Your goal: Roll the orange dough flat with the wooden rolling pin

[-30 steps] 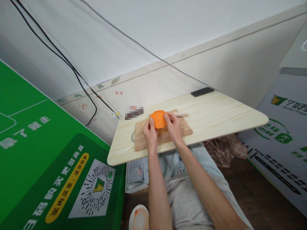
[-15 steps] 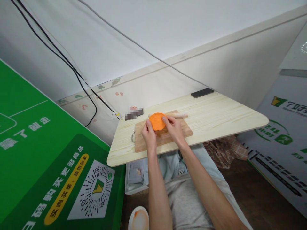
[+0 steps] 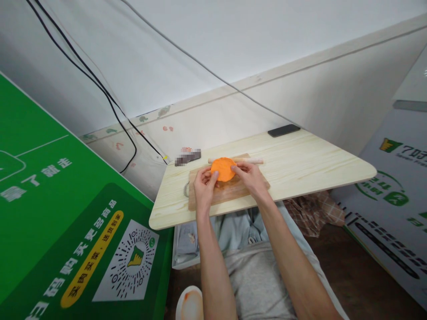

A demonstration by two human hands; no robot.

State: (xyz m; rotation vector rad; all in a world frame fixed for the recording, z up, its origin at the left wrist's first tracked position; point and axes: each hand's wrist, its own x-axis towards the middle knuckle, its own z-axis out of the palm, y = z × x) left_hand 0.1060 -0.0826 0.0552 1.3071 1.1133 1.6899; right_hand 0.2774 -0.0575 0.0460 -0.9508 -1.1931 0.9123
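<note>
A thin, round orange sheet of dough (image 3: 224,170), uneven at its rim, is held up above a wooden cutting board (image 3: 230,194). My left hand (image 3: 204,183) pinches its left edge, thumb on the near face. On the opposite edge my right hand (image 3: 248,175) grips it between thumb and fingers. Behind the dough a pale rolling pin (image 3: 255,161) lies across the back of the board, its middle hidden. The board has a metal loop handle (image 3: 186,189) at its left end.
The board rests on a light wood-grain table (image 3: 310,155). A black phone (image 3: 283,130) lies at the table's back edge, and a blurred-out item (image 3: 187,157) at the back left. A green printed panel (image 3: 83,191) stands left; a white cabinet (image 3: 390,186) stands right.
My left hand has shifted slightly left and its fingers have spread more behind the dough's edge. The dough remains between both hands. The whole view has shifted a little.
</note>
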